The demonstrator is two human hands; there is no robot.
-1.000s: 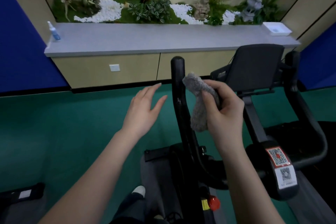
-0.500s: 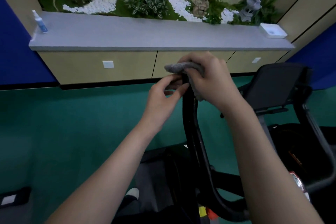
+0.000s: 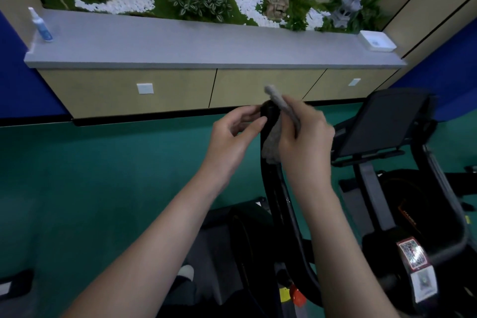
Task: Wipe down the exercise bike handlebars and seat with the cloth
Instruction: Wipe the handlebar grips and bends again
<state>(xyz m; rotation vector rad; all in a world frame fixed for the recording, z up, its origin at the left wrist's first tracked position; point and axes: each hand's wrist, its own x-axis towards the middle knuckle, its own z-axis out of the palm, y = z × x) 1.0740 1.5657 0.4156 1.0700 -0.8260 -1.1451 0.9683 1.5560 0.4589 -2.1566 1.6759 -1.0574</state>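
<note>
— What's over on the far left?

— A small spray bottle (image 3: pixel 41 26) stands upright at the left end of a long grey counter (image 3: pixel 206 54), with a planter of greenery and white pebbles behind it.

— And the hands?

— Both are up at the tip of the bike's left handlebar (image 3: pixel 271 188), a black bar rising in the middle of the view. The left hand (image 3: pixel 232 139) is on the bar's left side, fingers curled in, thumb and forefinger touching the tip. Whether they actually pinch it, I cannot tell.

— Where's the cloth?

— The grey cloth (image 3: pixel 272 147) lies against the right side of the bar just below its tip, with one end sticking up above the knuckles. The right hand (image 3: pixel 307 137) has its fingers closed around it, pressing it to the bar.

— Further right?

— A dark console panel (image 3: pixel 387 124) sits tilted on its mount, just beside the right hand. A white dish (image 3: pixel 377 41) rests at the right end of the counter. Lower right, two code stickers (image 3: pixel 415 266) sit on the bike's frame.
</note>
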